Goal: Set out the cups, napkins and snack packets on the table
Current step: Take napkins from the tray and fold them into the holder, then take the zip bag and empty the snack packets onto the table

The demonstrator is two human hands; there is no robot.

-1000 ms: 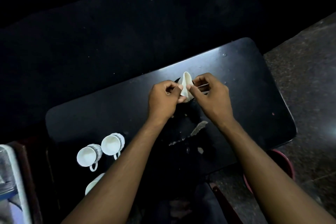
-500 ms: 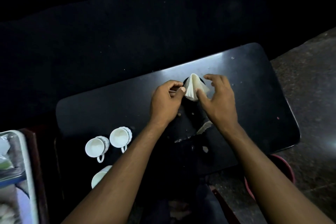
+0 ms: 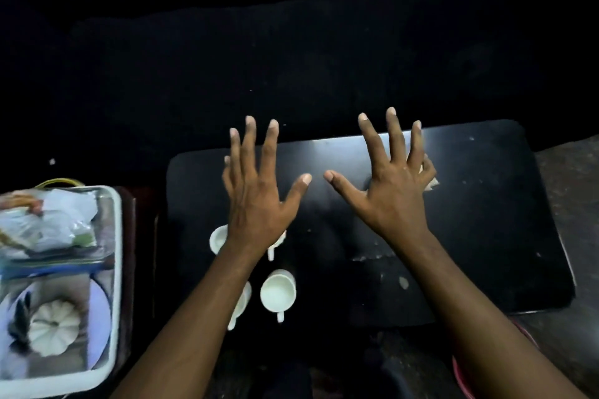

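- Darkness fills everything beyond the far edge of the black table, so nothing can be made out there; grey stone floor shows past the table's right edge.
- Right half of the tabletop lies bare apart from pale scuffs and specks; its rounded corners and right rim are in plain sight.
- Both hands hover over the table, palms down, fingers spread wide, holding nothing: the left hand over the cups, the right hand near the middle.
- A scrap of pale napkin peeks out just beyond the right hand's little finger, mostly hidden.
- White cups sit at the table's near-left part: one cup fully visible, mouth up, handle toward the viewer; others are partly covered by the left wrist and forearm.
- Left of the table, apart from it, stands a white-rimmed tray holding clear snack packets and a ribbed white object, blurred.
- A red rim shows at the lower right.
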